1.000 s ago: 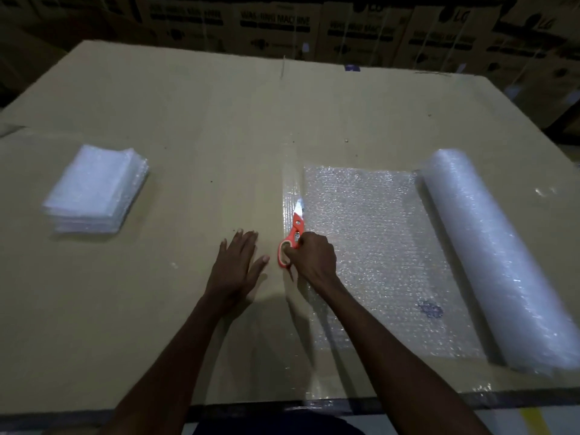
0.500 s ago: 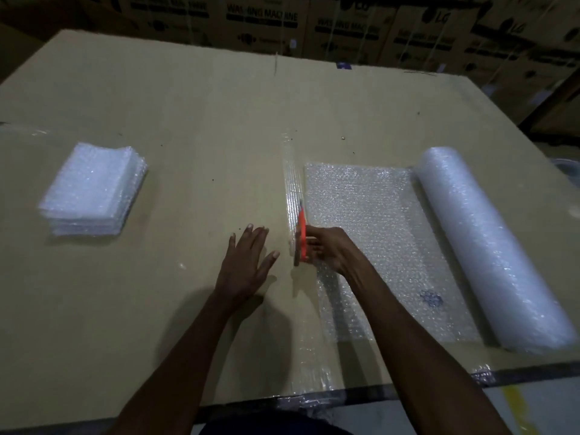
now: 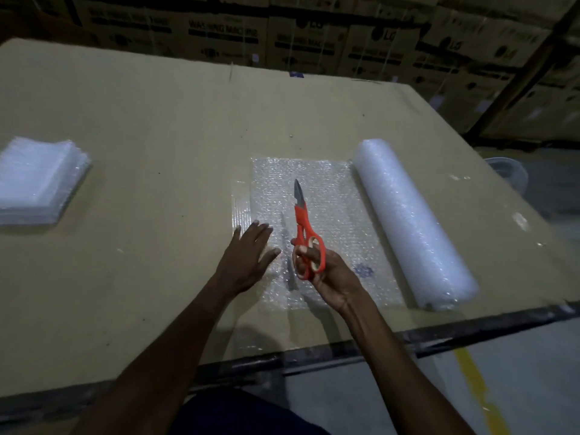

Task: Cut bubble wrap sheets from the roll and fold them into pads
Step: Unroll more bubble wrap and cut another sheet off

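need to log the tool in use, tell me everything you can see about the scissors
The scissors have bright orange plastic-looking handles with two finger loops and short grey metal blades, closed and pointing away from the person. The right hand holds them by the loops, fingers curled through, lifted above the unrolled bubble wrap sheet. Nothing else visibly touches them.

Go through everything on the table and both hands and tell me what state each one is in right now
Bubble wrap roll: partly unrolled, lying on its side.
Unrolled sheet: flat on the table, reaching up to the roll.
Scissors: blades closed, raised over the sheet, tip pointing away.
Right hand: fingers through the orange handles.
Left hand: fingers straight, flat on the sheet's left edge.
Stack of folded pads: piled at the table's left.
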